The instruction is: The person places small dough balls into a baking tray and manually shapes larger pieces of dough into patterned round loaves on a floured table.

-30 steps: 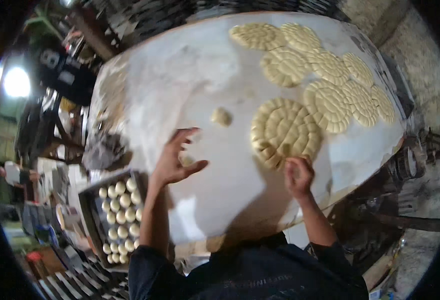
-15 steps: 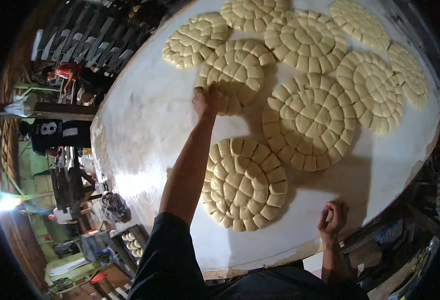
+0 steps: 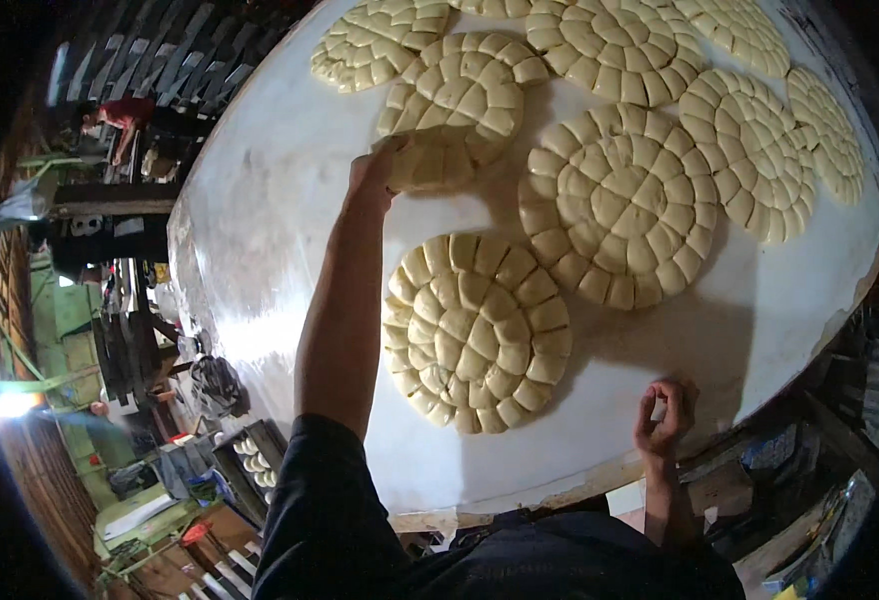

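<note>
Head view: left hand [image 3: 376, 168] at the near-left edge of a segmented dough round [image 3: 463, 95], left of the table's middle; fingers partly hidden, grip cannot be told. Right hand [image 3: 666, 415] near, to the right, curled into a narrow loop; cannot tell if anything is in it. Between the hands, a near dough round [image 3: 475, 335] lies flat on the pale table [image 3: 260, 230]. Large dough round [image 3: 620, 205] just beyond, to its right.
</note>
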Demonstrator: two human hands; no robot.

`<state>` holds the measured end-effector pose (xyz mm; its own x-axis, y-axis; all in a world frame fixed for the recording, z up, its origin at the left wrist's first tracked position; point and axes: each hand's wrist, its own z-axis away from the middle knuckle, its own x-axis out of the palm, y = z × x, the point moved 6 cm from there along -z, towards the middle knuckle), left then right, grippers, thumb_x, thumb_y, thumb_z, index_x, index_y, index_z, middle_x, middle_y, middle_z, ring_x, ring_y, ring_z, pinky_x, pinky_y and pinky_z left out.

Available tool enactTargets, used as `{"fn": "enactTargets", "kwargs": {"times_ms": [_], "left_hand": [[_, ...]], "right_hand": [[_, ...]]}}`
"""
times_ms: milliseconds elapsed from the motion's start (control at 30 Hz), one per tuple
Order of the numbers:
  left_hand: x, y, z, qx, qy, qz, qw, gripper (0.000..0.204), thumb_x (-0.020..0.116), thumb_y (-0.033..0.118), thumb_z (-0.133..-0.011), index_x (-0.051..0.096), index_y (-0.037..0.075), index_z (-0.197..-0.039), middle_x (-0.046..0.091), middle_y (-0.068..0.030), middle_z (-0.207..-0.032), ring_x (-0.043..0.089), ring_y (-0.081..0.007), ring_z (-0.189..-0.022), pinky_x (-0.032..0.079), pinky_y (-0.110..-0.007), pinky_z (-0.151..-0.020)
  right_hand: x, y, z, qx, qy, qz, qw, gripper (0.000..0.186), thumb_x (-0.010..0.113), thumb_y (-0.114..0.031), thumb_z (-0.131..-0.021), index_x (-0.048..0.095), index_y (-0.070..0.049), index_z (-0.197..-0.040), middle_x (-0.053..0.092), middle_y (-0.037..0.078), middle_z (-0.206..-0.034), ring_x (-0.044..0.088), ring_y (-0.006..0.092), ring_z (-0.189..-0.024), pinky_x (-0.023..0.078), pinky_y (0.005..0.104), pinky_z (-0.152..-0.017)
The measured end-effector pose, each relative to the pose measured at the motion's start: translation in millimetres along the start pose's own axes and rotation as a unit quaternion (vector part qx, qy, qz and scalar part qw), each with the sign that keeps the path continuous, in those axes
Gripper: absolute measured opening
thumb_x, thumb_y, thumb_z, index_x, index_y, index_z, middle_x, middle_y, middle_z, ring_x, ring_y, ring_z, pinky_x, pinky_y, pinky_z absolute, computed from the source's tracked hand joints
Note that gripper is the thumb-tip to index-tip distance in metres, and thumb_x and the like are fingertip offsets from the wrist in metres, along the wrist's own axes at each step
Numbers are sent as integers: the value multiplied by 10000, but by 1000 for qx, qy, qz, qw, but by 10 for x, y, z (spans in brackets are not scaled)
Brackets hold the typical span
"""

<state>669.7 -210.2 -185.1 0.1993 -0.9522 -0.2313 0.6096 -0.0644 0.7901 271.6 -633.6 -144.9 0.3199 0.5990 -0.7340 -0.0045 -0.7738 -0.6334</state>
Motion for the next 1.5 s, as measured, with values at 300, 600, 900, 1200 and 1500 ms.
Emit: {"fn": "enactTargets", "kwargs": {"times_ms": [300, 600, 900, 1200, 1500], "left_hand": [[-979, -489, 1764, 317, 342, -206, 860, 430, 748, 437, -895, 688, 27, -1013, 738, -187, -912, 718, -346, -843, 555, -442, -760], [-2538, -1385, 3869, 376, 220, -86, 896, 281, 769, 211, -923, 632, 20, -1077, 654, -66, -961, 633, -142, -896, 537, -316, -756], [-3408, -2168, 5411, 370, 91, 63, 923, 274, 743, 67, -936, 526, 17, -1094, 593, -37, -929, 550, -89, -834, 463, -210, -703], [-4329, -2703, 5499, 425, 368, 164, 811, 249, 572, 188, -1059, 472, 18, -1212, 576, -73, -1019, 558, -121, -877, 473, -250, -795], [-3383, -3576, 4874, 433, 160, -339, 819, 231, 726, 253, -899, 580, 78, -934, 564, -123, -900, 544, -329, -848, 451, -408, -771]], "right_hand": [[5, 121, 93, 44, 47, -46, 997, 79, 670, -111, -894, 645, -36, -894, 590, 70, -782, 554, 199, -741, 462, 339, -716], [398, -779, 564, 43, 36, -220, 974, 201, 679, -233, -956, 717, -39, -990, 668, 16, -861, 589, 112, -773, 480, 274, -700], [1506, -4240, 2295, 136, -244, -650, 706, 422, 669, -256, -1003, 482, -16, -1296, 665, 124, -1105, 668, 165, -958, 574, 342, -863], [1172, -4180, 2036, 109, -181, -591, 778, 244, 683, -123, -968, 564, -34, -1161, 651, 71, -1063, 645, 128, -899, 581, 294, -727], [1443, -2154, 2116, -385, -218, -54, 895, 315, 679, -325, -922, 599, -61, -1075, 617, 170, -1009, 596, 357, -1077, 443, 536, -971]]}}
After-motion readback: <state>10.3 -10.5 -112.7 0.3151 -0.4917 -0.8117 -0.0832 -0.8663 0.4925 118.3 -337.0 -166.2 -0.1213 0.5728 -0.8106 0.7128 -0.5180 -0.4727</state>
